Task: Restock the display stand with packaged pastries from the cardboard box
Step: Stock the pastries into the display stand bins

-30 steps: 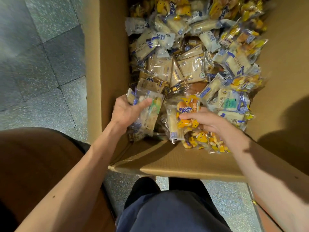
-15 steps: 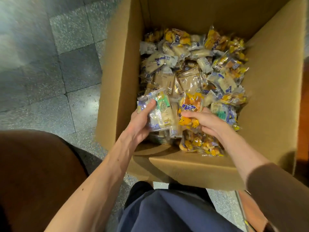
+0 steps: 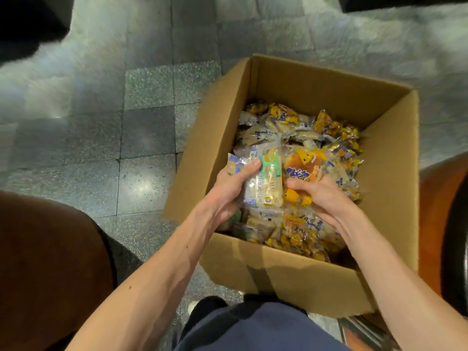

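My left hand (image 3: 228,191) grips a small bundle of pale pastry packets (image 3: 263,186). The thumb lies across the top one, which carries a green label, and the fingers curl underneath, out of sight. My right hand (image 3: 324,198) grips an orange bun packet (image 3: 302,167) with blue lettering and yellow figures, thumb pressed on its face and fingers wrapped behind it. The two loads touch side by side, and both hands are inside the cardboard box (image 3: 391,188), over the near half of its contents.

Below and beyond them lies the heap of packaged pastries (image 3: 291,125) – clear wrappers, some pale with blue print, many yellow and orange – filling the box well below its rim. The flaps stand open. The box sits on a grey speckled tile floor (image 3: 144,138), right in front of my dark blue trousers (image 3: 253,328), with one dark shoe (image 3: 207,304) showing at its near corner. A rounded brown surface (image 3: 45,262) fills the lower left, and an orange-brown one (image 3: 440,198) stands just beside the box on the right – what they are I cannot tell.
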